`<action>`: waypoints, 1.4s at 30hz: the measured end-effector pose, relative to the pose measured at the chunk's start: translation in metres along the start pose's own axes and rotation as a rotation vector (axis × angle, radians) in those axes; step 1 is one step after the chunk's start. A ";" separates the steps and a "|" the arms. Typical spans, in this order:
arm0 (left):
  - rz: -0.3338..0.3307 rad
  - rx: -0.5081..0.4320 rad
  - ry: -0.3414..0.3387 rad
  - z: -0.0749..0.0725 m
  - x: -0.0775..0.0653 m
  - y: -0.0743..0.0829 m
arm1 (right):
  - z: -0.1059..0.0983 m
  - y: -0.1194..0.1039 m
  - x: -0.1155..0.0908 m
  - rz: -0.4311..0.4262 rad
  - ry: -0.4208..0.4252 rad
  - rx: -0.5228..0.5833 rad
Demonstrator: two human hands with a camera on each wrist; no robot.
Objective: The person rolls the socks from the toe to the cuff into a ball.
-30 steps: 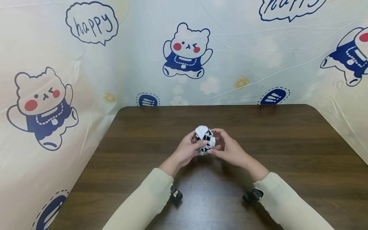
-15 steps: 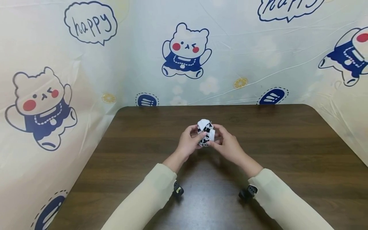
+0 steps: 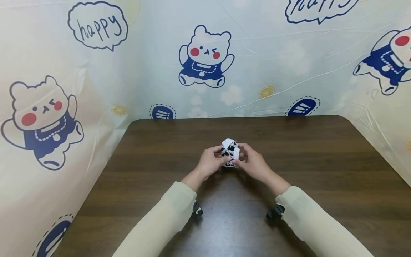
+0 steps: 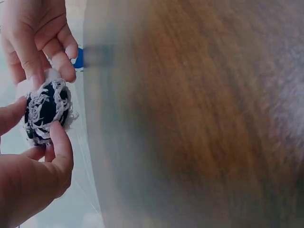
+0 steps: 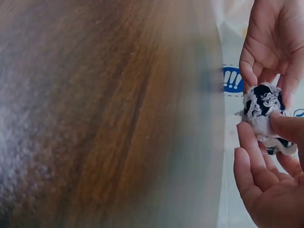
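A small black-and-white fabric bundle (image 3: 228,152) with shaggy, frayed white edges is held above the table, near its far half. White flaps show at its top and right side; its exact kind cannot be told. My left hand (image 3: 209,163) grips it from the left, thumb across the front. From the other side my right hand (image 3: 255,165) pinches the white part between thumb and fingers. Close up in the left wrist view, the bundle (image 4: 49,108) sits between the fingertips of both hands. Its frayed strips also show in the right wrist view.
The brown wood-grain table (image 3: 144,200) has rounded far corners. Behind and beside it hangs a pale backdrop (image 3: 257,43) printed with cartoon bears. A small black device (image 3: 197,210) is worn at the left wrist, another black device (image 3: 275,213) at the right.
Both hands and the bundle moved away across the table, then came slightly back toward the body. The bundle stays held by both hands; the view has shifted slightly.
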State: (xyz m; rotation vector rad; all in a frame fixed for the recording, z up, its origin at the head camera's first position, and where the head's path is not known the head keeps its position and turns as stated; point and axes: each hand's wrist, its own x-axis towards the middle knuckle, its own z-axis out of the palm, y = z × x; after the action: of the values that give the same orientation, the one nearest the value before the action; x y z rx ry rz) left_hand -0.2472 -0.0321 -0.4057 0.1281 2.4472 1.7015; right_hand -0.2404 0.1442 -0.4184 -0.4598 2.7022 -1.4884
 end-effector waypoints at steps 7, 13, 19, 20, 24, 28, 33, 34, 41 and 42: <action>-0.017 0.042 0.003 0.007 -0.002 -0.005 | 0.001 0.006 -0.001 0.058 -0.072 0.012; -0.033 0.091 -0.002 0.011 -0.003 -0.011 | 0.004 0.009 -0.002 0.122 -0.111 -0.023; -0.042 0.132 -0.006 0.015 -0.005 -0.019 | 0.006 0.012 -0.004 0.150 -0.149 -0.064; -0.039 0.133 -0.006 0.015 -0.005 -0.020 | 0.006 0.012 -0.004 0.147 -0.152 -0.069; -0.030 0.136 0.001 0.016 -0.006 -0.021 | 0.007 0.012 -0.005 0.148 -0.149 -0.070; -0.027 0.138 0.005 0.017 -0.006 -0.020 | 0.007 0.012 -0.005 0.151 -0.147 -0.067; -0.042 0.127 -0.003 0.016 -0.006 -0.020 | 0.006 0.011 -0.005 0.157 -0.155 -0.068; -0.049 0.121 -0.007 0.016 -0.006 -0.019 | 0.005 0.011 -0.005 0.159 -0.158 -0.072; -0.051 0.242 -0.076 0.003 -0.002 -0.012 | -0.011 0.002 -0.001 0.161 -0.168 -0.269; -0.036 0.303 -0.071 0.000 -0.001 -0.011 | -0.014 -0.001 -0.001 0.154 -0.158 -0.315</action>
State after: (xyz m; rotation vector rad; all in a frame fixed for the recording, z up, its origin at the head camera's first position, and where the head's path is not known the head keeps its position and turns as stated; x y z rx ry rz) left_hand -0.2458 -0.0363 -0.4154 0.1754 2.6195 1.2784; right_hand -0.2419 0.1555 -0.4099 -0.3494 2.7773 -0.9505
